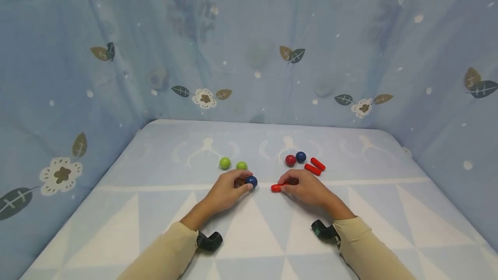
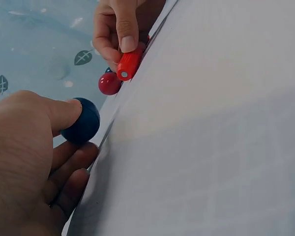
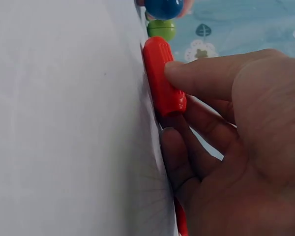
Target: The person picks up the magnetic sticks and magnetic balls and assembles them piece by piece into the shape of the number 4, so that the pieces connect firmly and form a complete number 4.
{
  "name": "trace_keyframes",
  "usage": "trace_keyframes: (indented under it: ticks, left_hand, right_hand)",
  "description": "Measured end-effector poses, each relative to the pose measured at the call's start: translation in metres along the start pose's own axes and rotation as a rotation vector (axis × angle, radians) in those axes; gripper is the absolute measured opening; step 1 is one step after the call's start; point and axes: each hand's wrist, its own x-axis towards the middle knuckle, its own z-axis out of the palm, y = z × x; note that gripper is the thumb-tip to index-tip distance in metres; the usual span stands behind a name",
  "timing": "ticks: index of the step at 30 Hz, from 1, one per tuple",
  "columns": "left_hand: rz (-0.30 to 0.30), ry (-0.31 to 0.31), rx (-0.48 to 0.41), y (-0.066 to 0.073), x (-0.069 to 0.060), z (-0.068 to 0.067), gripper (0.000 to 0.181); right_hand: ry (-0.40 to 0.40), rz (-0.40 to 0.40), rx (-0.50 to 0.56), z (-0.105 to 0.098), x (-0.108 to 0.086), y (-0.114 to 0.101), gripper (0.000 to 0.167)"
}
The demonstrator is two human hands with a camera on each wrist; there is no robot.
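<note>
My left hand pinches a dark blue ball between thumb and fingers, low over the table. Facing it, my right hand grips a short red rod whose near end points toward the ball; a gap separates the two. In the left wrist view, the rod shows a small silvery disc in its end. From the right wrist, the thumb is seen pressing on the side of the rod, with fingers behind it.
Two green balls, one left and one right, lie beyond my left hand. Past my right hand are a red ball, another dark blue ball and two red rods. A patterned blue curtain surrounds the table.
</note>
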Motion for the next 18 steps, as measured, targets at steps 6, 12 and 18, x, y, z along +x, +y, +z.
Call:
trace_keyframes:
  ticks: [6,12,18]
  left_hand:
    - [0.009,0.003,0.028,0.0025,0.0018,-0.0025,0.037]
    - [0.001,-0.049,-0.044,0.001,0.0017,-0.0052,0.038]
    - [-0.07,-0.055,-0.176,-0.0016,0.0,-0.0058,0.034]
  right_hand:
    - [-0.009,-0.019,-0.015,-0.0008,0.0006,-0.0014,0.02]
    - [-0.042,-0.029,-0.082,0.0035,-0.0015,-0.0043,0.029]
    - [-0.034,-0.011,-0.067,0.006,0.0001,-0.007,0.029]
